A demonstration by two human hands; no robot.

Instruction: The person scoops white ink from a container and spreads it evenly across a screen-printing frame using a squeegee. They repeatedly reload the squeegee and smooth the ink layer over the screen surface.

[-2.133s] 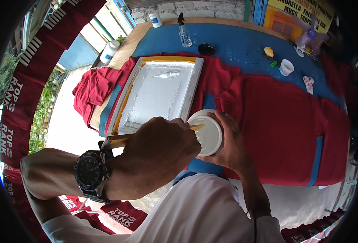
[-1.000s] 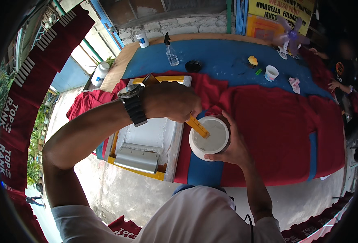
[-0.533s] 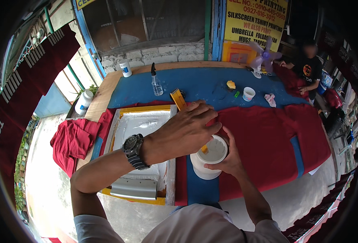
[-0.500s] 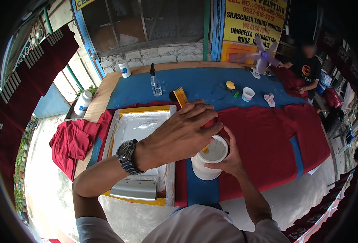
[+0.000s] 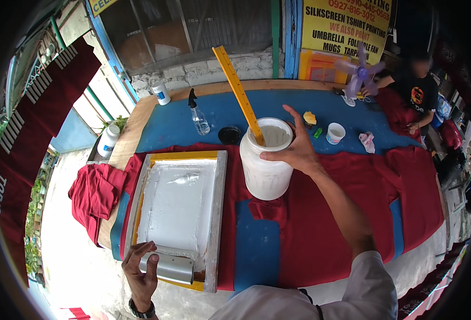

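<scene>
My right hand (image 5: 300, 152) grips the rim and shoulder of a white plastic jar (image 5: 266, 173), its thumb across the front. The jar stands upright on dark red cloth, and a yellow ruler (image 5: 238, 90) leans up out of its mouth. At the lower left, my left hand (image 5: 141, 272) has its fingers apart, close to the left end of a silver metal squeegee (image 5: 174, 268); whether it touches cannot be seen. That squeegee rests at the near end of a framed printing screen (image 5: 220, 213) coated with white paste.
A spray bottle (image 5: 200, 120), black lid (image 5: 229, 135), white cup (image 5: 335, 133) and crumpled rag (image 5: 367, 142) sit on the blue table (image 5: 171, 120). Red shirts (image 5: 337, 213) cover the right side. Beyond a purple fan (image 5: 361, 73), another person (image 5: 414, 96) handles red cloth.
The jar has moved away from my body, with my right hand still on it. My left hand has left the jar and come down toward the squeegee; the ruler now stands in the jar.
</scene>
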